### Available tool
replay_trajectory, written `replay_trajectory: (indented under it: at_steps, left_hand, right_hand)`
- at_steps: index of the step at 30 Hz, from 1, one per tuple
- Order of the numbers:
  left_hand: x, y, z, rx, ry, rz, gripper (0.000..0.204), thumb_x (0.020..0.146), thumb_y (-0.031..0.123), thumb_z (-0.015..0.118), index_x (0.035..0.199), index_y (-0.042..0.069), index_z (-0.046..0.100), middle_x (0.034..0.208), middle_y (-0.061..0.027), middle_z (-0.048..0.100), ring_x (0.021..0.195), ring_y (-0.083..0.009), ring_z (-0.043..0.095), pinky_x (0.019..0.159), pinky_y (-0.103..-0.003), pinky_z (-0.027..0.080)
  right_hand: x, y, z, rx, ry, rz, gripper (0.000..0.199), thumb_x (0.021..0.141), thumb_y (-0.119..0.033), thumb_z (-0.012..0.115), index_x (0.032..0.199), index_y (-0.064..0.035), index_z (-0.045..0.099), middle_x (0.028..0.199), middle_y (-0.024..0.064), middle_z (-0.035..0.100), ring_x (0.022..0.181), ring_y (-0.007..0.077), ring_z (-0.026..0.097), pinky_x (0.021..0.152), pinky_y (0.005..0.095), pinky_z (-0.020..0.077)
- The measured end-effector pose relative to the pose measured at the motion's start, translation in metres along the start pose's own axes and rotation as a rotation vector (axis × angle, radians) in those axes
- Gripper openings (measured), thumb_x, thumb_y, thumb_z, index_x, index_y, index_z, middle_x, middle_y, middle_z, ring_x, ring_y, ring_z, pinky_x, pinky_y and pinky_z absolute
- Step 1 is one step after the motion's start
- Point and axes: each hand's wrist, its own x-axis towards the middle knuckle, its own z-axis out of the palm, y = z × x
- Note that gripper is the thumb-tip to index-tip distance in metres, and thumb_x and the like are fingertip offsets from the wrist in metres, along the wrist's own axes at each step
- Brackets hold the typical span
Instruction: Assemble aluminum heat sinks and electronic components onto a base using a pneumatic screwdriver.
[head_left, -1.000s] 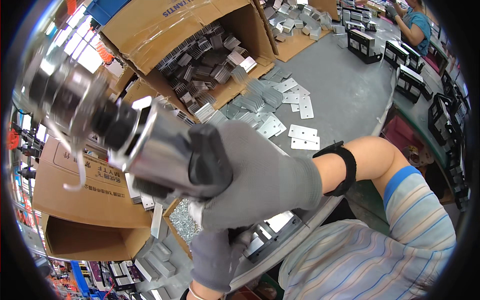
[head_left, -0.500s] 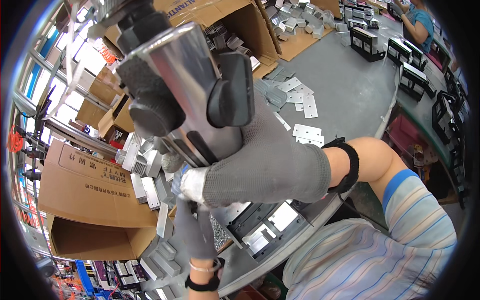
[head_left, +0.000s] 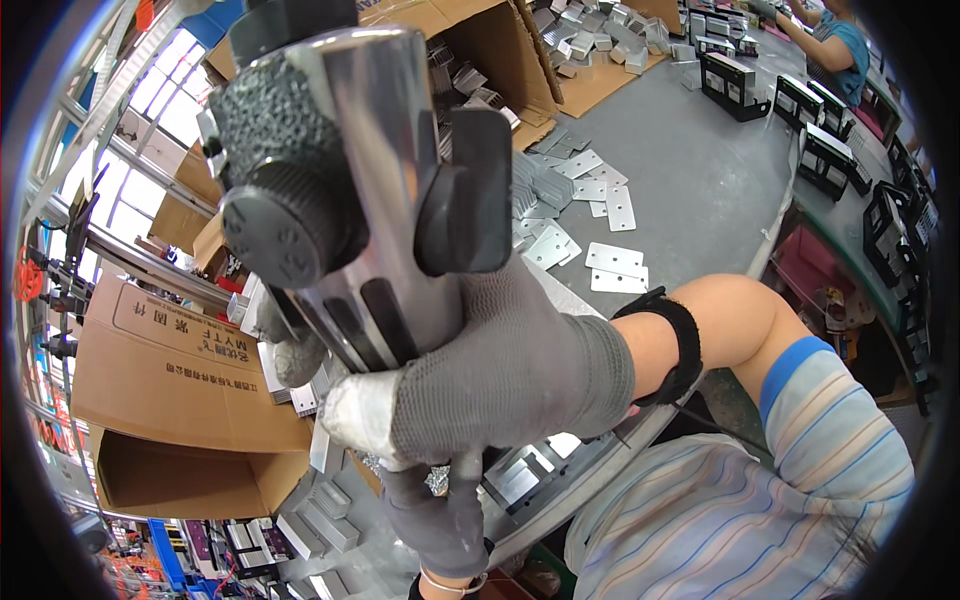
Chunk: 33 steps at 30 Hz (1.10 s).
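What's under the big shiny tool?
Below the tool is the left hand in a grey glove, over grey metal parts. The right hand gripping the tool hides whatever the left hand holds.

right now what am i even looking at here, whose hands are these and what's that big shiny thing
This is one view from a camera worn on a person's head, looking down at their own gloved hands; the fisheye lens bends the edges. The right hand, in a grey knit glove, has its grip around a shiny metal power tool with a black knob, raised close to the lens, so it looks huge. The left hand, also gloved, is lower, mostly hidden. On the grey worktable lie flat metal plates, with cardboard boxes alongside. Another person works far off.
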Motion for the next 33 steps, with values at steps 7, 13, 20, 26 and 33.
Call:
replay_trajectory:
  at_steps: [7, 13, 20, 26, 33]
  left_hand:
    - [0.002, -0.007, -0.007, 0.079, -0.058, 0.033, 0.056, 0.066, 0.003, 0.078, 0.115, 0.004, 0.050, 0.093, -0.0040, 0.060, 0.085, -0.0141, 0.058, 0.075, -0.027, 0.047]
    - [0.004, 0.002, -0.009, 0.072, -0.039, -0.076, 0.075, 0.060, 0.029, 0.086, 0.119, 0.002, 0.047, 0.101, -0.0094, 0.058, 0.089, -0.0182, 0.057, 0.076, -0.030, 0.046]
    - [-0.019, 0.017, -0.025, 0.147, -0.297, -0.036, 0.087, 0.064, 0.052, 0.069, 0.128, -0.001, 0.043, 0.118, -0.0172, 0.054, 0.104, -0.0292, 0.055, 0.090, -0.039, 0.043]
    - [-0.017, -0.008, -0.030, 0.053, -0.482, -0.203, 0.119, 0.051, 0.061, 0.081, 0.134, -0.003, 0.026, 0.121, -0.0220, 0.050, 0.108, -0.0358, 0.053, 0.091, -0.042, 0.043]
    - [-0.015, 0.000, -0.027, -0.025, -0.512, -0.252, 0.114, 0.052, 0.059, 0.082, 0.132, -0.003, 0.030, 0.118, -0.0213, 0.051, 0.106, -0.0329, 0.053, 0.091, -0.041, 0.042]
  right_hand:
    - [0.001, 0.016, 0.002, -0.162, 0.057, -0.219, 0.026, 0.061, -0.023, 0.067, 0.071, -0.0017, 0.055, 0.060, 0.0080, 0.053, 0.056, 0.0179, 0.051, 0.057, 0.0308, 0.0447]
    - [-0.002, 0.006, 0.012, -0.066, -0.032, -0.020, 0.026, 0.060, -0.020, 0.066, 0.073, 0.0003, 0.057, 0.059, 0.0103, 0.056, 0.055, 0.0190, 0.056, 0.057, 0.0308, 0.0457]
    - [0.002, 0.004, 0.013, -0.352, -0.211, 0.157, 0.028, 0.062, -0.020, 0.067, 0.078, 0.0009, 0.058, 0.064, 0.0112, 0.060, 0.060, 0.0173, 0.058, 0.062, 0.0301, 0.0486]
    - [0.005, 0.020, 0.012, -0.400, -0.246, 0.122, 0.029, 0.061, -0.021, 0.069, 0.078, 0.0004, 0.058, 0.065, 0.0097, 0.060, 0.061, 0.0157, 0.058, 0.063, 0.0295, 0.0485]
    - [-0.003, 0.015, 0.014, -0.465, -0.184, 0.056, 0.029, 0.060, -0.021, 0.069, 0.077, 0.0000, 0.057, 0.064, 0.0099, 0.059, 0.061, 0.0178, 0.058, 0.063, 0.0299, 0.0485]
